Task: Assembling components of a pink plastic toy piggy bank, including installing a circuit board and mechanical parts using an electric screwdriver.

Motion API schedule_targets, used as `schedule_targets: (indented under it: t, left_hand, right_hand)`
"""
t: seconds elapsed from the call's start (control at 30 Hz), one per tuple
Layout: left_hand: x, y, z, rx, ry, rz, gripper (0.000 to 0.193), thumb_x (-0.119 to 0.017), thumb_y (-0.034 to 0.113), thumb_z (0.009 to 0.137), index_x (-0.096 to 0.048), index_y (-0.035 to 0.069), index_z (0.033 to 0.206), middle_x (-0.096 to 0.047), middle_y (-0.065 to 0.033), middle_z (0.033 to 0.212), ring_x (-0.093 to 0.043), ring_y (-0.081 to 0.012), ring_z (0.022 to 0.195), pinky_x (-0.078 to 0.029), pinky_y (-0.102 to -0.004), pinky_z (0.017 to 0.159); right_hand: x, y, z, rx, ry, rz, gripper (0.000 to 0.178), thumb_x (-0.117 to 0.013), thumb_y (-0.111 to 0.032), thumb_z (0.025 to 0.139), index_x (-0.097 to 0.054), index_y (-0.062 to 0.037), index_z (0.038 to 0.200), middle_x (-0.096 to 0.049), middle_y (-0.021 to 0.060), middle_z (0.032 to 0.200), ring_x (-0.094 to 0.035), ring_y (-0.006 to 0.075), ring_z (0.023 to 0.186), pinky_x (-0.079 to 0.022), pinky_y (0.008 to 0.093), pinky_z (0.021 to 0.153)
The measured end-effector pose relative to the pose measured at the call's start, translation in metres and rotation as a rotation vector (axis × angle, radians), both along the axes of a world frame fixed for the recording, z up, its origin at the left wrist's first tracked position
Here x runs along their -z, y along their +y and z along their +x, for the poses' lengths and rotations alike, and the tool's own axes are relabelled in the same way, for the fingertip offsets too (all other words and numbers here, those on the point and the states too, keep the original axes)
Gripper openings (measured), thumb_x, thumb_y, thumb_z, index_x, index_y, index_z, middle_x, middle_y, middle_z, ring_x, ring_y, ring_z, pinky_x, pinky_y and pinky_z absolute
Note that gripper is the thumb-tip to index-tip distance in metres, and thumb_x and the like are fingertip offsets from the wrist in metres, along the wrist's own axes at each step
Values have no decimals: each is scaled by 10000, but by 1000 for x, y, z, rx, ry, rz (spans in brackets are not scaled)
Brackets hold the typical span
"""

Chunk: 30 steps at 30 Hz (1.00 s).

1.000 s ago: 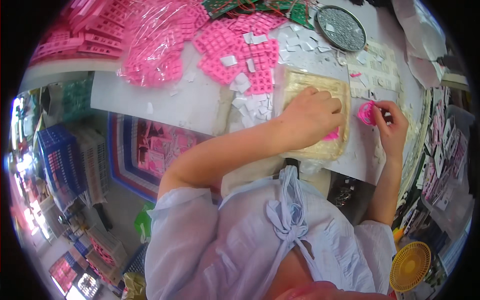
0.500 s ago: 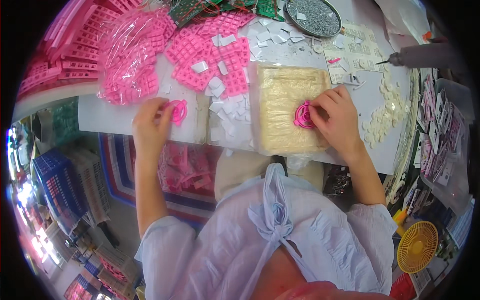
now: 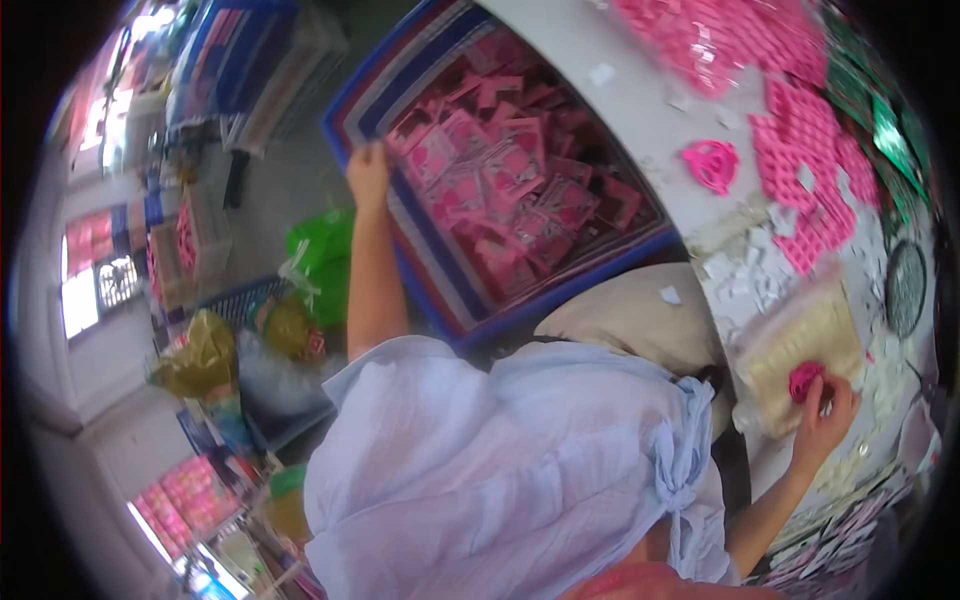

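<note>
My left hand (image 3: 368, 178) is closed at the blue rim of a striped fabric bin (image 3: 358, 88), its fingers pinching the near-left edge. The bin holds many flat pink packets (image 3: 505, 170). My right hand (image 3: 832, 412) pinches a small round pink plastic piece (image 3: 803, 381) against a cream, plastic-wrapped pad (image 3: 775, 365). Another round pink plastic piece (image 3: 712, 167) lies on the white table, apart from both hands.
Pink keypad sheets (image 3: 805, 185) and white paper squares (image 3: 755, 270) cover parts of the table. Beyond them are green circuit boards (image 3: 880, 130) and a round dish of grey bits (image 3: 906, 288). A green bag (image 3: 322, 265) and a blue basket (image 3: 290, 390) stand on the floor.
The view has swung left. My left hand has let go of one pink piece on the table and moved to the bin's rim. My right hand stays on its piece at the pad.
</note>
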<state>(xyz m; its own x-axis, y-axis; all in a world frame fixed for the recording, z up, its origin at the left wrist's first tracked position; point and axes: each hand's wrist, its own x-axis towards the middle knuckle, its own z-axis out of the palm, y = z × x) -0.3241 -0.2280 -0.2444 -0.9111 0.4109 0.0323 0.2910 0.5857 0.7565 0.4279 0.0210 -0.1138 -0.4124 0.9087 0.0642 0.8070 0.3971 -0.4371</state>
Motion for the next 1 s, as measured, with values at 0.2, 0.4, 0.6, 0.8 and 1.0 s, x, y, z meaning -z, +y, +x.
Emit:
schedule_targets:
  t: [0.2,0.4,0.6,0.8,1.0]
  left_hand:
    - [232,-108,35,-341,-571,-157,233,-677,249,939,-639,22,972,-644,-81,733,-590,-178,519,-461,-309,437]
    - [362,-173,23,-117,-535,-7,297,-641,264,964,-570,22,1120,-667,-156,1063,-669,-293,924,-572,-438,770]
    - [318,-14,14,-737,-1107,751,309,-605,228,991,-520,-4,1176,-622,-179,1181,-643,-328,1044,-551,-485,948]
    - [332,-9,-33,-1141,-991,1006,231,-573,172,1007,-531,-1,1154,-620,-123,983,-659,-281,912,-582,-450,883]
    - [326,12,-48,-1252,-938,903,228,-581,168,1003,-562,9,1166,-631,-103,923,-638,-237,760,-603,-371,732]
  right_hand:
    - [-14,-5,22,130,-36,-142,220,-670,-133,976,-657,0,1150,-624,103,996,-574,212,923,-477,336,835]
    - [-3,38,35,194,32,-362,374,-618,-223,1029,-591,18,1314,-628,120,1168,-586,195,1034,-477,324,924]
    - [-33,13,39,316,-137,-323,371,-593,-230,1045,-582,22,1317,-636,132,1169,-595,202,1040,-493,333,919]
    - [-45,40,11,202,-282,-308,305,-607,-221,1032,-642,19,1218,-682,131,1076,-633,195,959,-512,325,822]
    - [-55,15,12,219,-305,-290,276,-597,-201,1033,-649,29,1175,-675,101,993,-610,160,869,-491,299,737]
